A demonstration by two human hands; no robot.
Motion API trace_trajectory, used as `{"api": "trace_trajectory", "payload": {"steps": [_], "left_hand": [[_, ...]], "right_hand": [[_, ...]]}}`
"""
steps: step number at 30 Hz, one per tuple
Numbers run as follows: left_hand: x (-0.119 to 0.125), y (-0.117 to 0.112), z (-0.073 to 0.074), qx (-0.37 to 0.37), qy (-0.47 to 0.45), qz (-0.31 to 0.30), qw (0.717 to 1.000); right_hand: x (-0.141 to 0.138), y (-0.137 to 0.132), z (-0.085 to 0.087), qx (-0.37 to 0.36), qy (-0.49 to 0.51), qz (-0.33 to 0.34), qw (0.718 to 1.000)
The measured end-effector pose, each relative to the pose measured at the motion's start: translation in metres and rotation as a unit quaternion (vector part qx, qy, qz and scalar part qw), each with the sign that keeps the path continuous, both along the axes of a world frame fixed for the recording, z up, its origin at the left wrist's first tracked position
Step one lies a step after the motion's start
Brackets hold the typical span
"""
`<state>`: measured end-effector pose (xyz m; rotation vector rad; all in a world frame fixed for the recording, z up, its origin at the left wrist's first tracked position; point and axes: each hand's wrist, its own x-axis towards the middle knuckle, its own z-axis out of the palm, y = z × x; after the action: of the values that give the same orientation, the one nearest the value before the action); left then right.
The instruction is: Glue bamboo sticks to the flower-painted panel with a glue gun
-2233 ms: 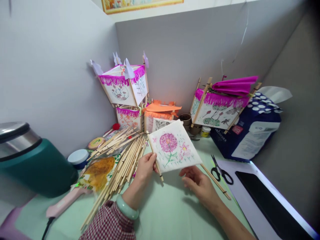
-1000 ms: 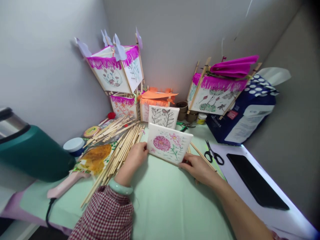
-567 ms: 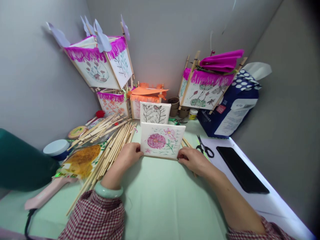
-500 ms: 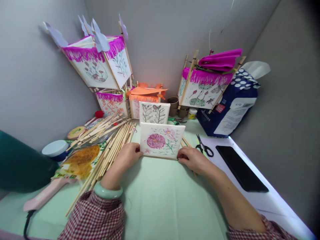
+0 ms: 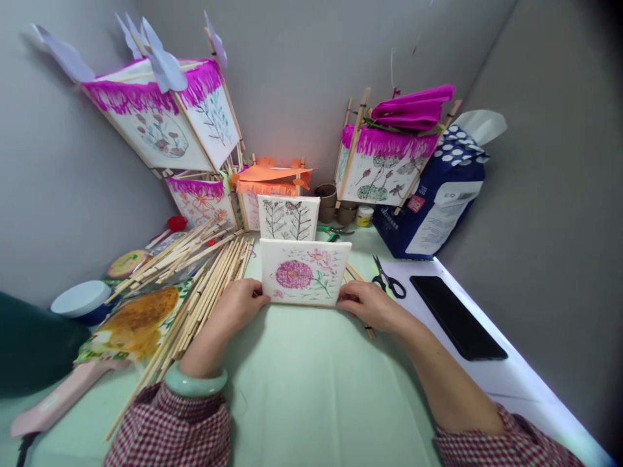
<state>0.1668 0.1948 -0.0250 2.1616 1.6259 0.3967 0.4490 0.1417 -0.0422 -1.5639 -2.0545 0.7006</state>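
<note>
A white panel with a drawn pink flower (image 5: pixel 294 275) stands nearly upright on the pale green tablecloth (image 5: pixel 311 383), a thin wooden strip along its lower edge. My left hand (image 5: pixel 242 302) pinches its lower left corner, and a green bangle (image 5: pixel 195 383) circles that wrist. At the lower right corner, my right hand (image 5: pixel 370 303) grips with curled fingers. Close behind stands another white panel with black plant drawings (image 5: pixel 289 218). Thin sticks (image 5: pixel 369 331) lie partly hidden under my right hand.
Bundled wooden sticks (image 5: pixel 214 292) lie left, near a pink corded tool (image 5: pixel 63 395). Black scissors (image 5: pixel 388 283) and a black phone (image 5: pixel 457 318) lie right. Fringed paper lanterns (image 5: pixel 160 133) stand behind, with a blue bag (image 5: pixel 438 201) at back right.
The whole view has shifted, so everything appears a little further left. Both hands keep hold of the flower panel, which stays upright at about the same place on the table.
</note>
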Motion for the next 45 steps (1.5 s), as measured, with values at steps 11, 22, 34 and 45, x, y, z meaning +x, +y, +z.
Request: {"api": "trace_trajectory", "payload": {"steps": [11,22,34,45], "left_hand": [[0.004,-0.003,0.003,-0.023,-0.001,0.005,1.000],[0.005,-0.005,0.009,-0.034,0.013,-0.004,0.999],[0.005,-0.004,0.006,-0.009,0.028,-0.009,1.000],[0.002,-0.004,0.001,0.019,0.033,-0.006,0.999]], "right_hand": [[0.000,0.000,0.003,-0.019,0.005,-0.010,1.000],[0.002,0.000,0.011,-0.079,-0.019,-0.039,0.996],[0.004,0.001,0.003,-0.043,-0.034,-0.021,0.998],[-0.003,0.003,-0.008,0.028,-0.070,0.039,0.996]]}}
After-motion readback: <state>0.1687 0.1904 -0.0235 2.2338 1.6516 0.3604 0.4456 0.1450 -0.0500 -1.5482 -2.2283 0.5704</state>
